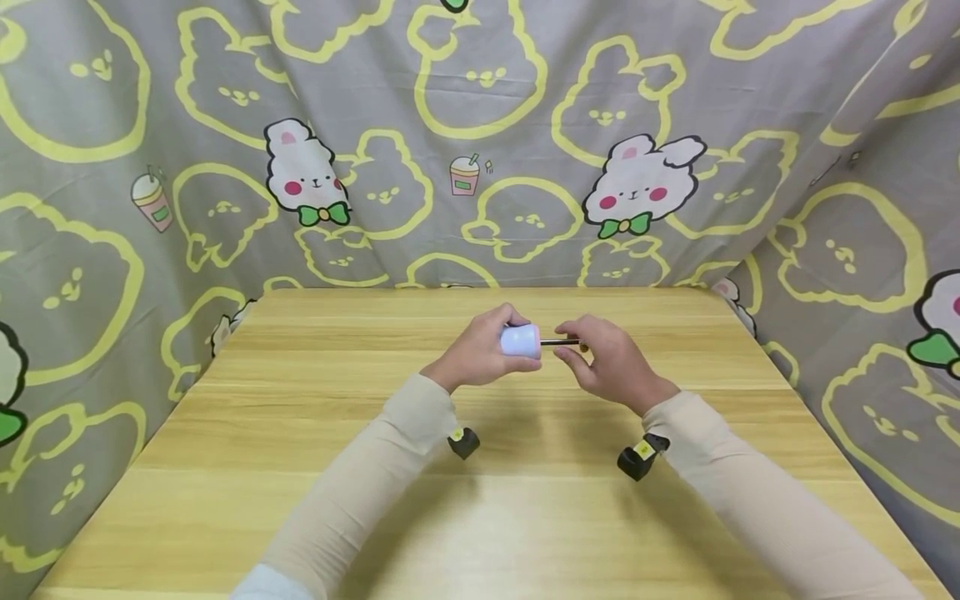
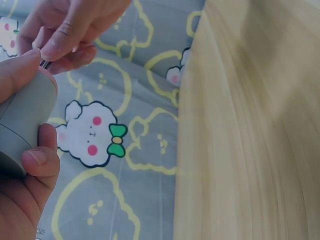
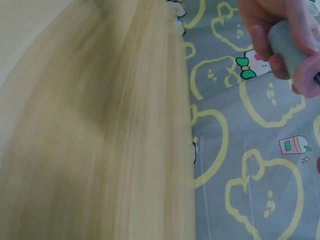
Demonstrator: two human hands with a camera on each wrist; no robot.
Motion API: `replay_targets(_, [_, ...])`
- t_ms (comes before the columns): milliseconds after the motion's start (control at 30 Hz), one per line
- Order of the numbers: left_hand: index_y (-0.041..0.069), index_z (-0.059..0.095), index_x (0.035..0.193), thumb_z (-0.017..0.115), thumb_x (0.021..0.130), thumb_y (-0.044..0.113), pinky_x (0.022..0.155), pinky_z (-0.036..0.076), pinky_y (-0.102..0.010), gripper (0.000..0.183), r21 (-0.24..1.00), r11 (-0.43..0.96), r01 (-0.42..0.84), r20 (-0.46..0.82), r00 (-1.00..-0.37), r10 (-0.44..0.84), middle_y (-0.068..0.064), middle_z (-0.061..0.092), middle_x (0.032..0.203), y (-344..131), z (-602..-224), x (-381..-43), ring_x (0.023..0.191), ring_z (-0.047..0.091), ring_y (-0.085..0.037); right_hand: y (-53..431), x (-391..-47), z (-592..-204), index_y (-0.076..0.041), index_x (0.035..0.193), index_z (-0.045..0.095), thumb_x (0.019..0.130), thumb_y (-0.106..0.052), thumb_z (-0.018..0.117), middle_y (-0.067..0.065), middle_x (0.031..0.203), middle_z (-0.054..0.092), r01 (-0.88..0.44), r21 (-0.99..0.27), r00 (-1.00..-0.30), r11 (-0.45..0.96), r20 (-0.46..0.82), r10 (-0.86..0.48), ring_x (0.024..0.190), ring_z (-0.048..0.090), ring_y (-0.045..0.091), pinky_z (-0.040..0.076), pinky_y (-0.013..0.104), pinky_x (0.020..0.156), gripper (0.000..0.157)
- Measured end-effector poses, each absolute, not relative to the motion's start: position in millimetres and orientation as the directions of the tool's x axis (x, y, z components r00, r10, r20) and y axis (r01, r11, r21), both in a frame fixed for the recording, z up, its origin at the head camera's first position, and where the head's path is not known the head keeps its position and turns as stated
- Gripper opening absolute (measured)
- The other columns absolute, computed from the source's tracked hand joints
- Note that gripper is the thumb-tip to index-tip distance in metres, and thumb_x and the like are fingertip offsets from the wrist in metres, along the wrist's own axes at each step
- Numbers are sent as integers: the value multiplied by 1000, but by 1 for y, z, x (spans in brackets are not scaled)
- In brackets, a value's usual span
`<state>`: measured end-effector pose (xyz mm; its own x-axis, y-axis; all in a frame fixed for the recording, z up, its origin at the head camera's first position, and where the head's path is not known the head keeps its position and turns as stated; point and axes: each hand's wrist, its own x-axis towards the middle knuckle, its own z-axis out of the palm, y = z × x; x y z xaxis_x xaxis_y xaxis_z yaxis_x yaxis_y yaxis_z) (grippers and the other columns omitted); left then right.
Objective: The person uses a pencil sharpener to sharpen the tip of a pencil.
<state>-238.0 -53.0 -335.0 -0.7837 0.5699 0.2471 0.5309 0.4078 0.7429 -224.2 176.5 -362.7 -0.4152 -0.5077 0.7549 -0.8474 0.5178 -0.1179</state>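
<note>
In the head view my left hand (image 1: 480, 346) grips a small pale-blue cylinder (image 1: 519, 342) with a pink end, held sideways above the table. A thin, dark, shiny rod (image 1: 558, 342) sticks out of that pink end toward the right. My right hand (image 1: 611, 358) holds the rod near its far end, fingers bent around it. From the left wrist, the cylinder (image 2: 25, 117) looks grey-blue, and the right fingers are close to its pink rim. The right wrist view shows the cylinder (image 3: 287, 47) in the left hand; the right hand is almost wholly out of frame.
Beneath both hands lies a light wooden table (image 1: 525, 517). A grey curtain (image 1: 517, 158) with yellow outlines and cartoon rabbits hangs behind and beside it. Black cameras (image 1: 637, 458) are strapped at both wrists below the beige sleeves.
</note>
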Motion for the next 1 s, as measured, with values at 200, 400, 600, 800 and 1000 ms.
replay_targets(200, [7, 53, 108, 83, 78, 20, 67, 51, -31, 44, 764, 381, 520, 247, -782, 573, -7, 59, 102, -52, -335, -237, 84, 57, -22, 172, -231, -369, 1, 92, 63, 101, -24, 53, 8, 77, 63, -868, 47, -230, 494, 843, -486, 63, 57, 20, 47, 36, 56, 28])
replay_targets(400, [6, 53, 106, 82, 78, 19, 67, 51, -30, 43, 767, 366, 527, 252, -772, 583, -8, 58, 105, -48, -335, -236, 84, 57, -22, 166, -242, -379, 1, 82, 61, 100, -17, 52, 7, 68, 56, -824, 241, 8, 513, 910, -414, 53, 51, 22, 37, 35, 44, 27])
replay_targets(600, [5, 52, 103, 82, 78, 16, 66, 50, -28, 41, 705, 378, 600, 305, -738, 602, -10, 58, 107, -45, -339, -234, 84, 55, -22, 164, -246, -384, -6, 69, 52, 98, -17, 50, 0, 56, 42, -796, 281, 39, 536, 908, -418, 41, 35, 16, 29, 29, 36, 31])
replay_targets(800, [3, 53, 102, 84, 76, 15, 69, 48, -26, 42, 568, 382, 729, 418, -655, 630, -10, 58, 108, -48, -341, -235, 87, 55, -21, 159, -229, -383, -9, 67, 48, 97, -12, 51, -4, 53, 40, -855, -31, -280, 517, 867, -411, 42, 29, 4, 26, 22, 36, 31])
replay_targets(1000, [3, 52, 101, 84, 76, 14, 70, 48, -26, 41, 535, 377, 756, 446, -631, 634, -11, 57, 108, -51, -342, -239, 87, 54, -21, 154, -215, -362, -12, 68, 46, 91, 3, 60, -8, 56, 38, -695, -521, -709, 495, 612, -351, 47, 30, 5, 27, 24, 44, 30])
